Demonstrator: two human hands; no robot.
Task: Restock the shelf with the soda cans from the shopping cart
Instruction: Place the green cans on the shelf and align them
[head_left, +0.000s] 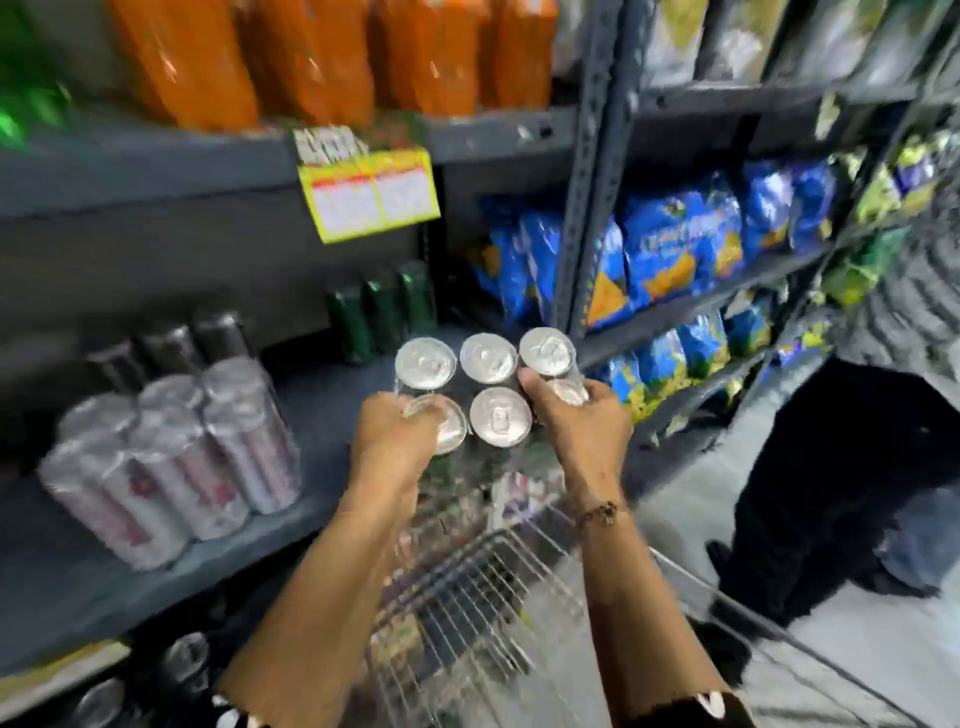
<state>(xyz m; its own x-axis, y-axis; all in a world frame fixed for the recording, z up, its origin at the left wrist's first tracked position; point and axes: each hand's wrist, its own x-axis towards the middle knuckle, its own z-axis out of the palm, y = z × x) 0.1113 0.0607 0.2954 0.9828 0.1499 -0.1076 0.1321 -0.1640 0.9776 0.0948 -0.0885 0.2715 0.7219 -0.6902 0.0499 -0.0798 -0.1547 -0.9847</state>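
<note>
Item: six-pack of soda cans (500, 415), frame centre, held above shopping cart (483, 597), near shelf (322, 410) edge. Left hand (397, 436), right hand (574, 415): each grip closed on near corner can. Risk: far cans unsupported; pack may sag, slip, or clip shelf edge.

Both hands are gripping a six-pack of cans (488, 384) from above, the left hand (397, 434) on its near left can and the right hand (574, 415) on its near right can. The pack is hovering over the wire shopping cart (493, 597), beside the grey shelf (156, 561) where a wrapped pack of silver cans (171, 457) is sitting.
</note>
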